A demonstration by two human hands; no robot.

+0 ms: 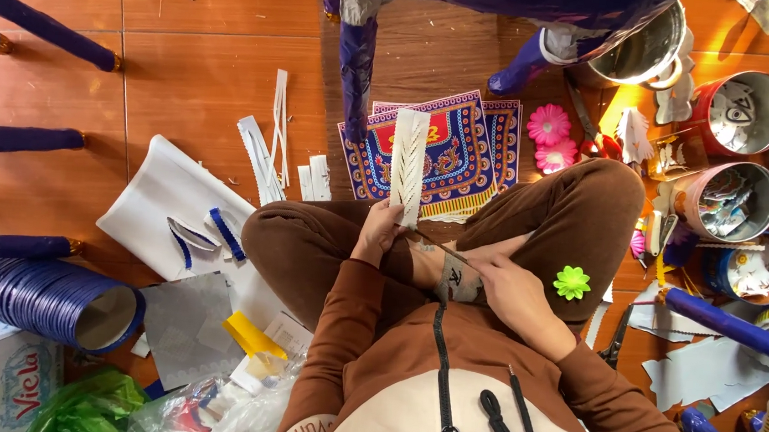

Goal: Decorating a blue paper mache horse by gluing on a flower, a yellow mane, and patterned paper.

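Observation:
I sit cross-legged on a wooden floor in brown trousers. My left hand [379, 232] grips the lower end of a long white paper strip [409, 165] with a cut feather-like pattern, held upright over my knees. My right hand [505, 285] rests by my ankle and holds a thin dark tool [433, 242], perhaps a knife or scissors, whose tip reaches the strip's lower end. A green paper flower [571, 282] lies on my right thigh.
Patterned blue-red paper sheets [462, 154] lie ahead, with pink paper flowers [549, 126]. Tins of cut pieces [742, 112] stand at right. White strips [266, 156], a white sheet [166, 203] and a blue roll [48, 301] lie at left. Blue wrapped poles [38, 22] surround me.

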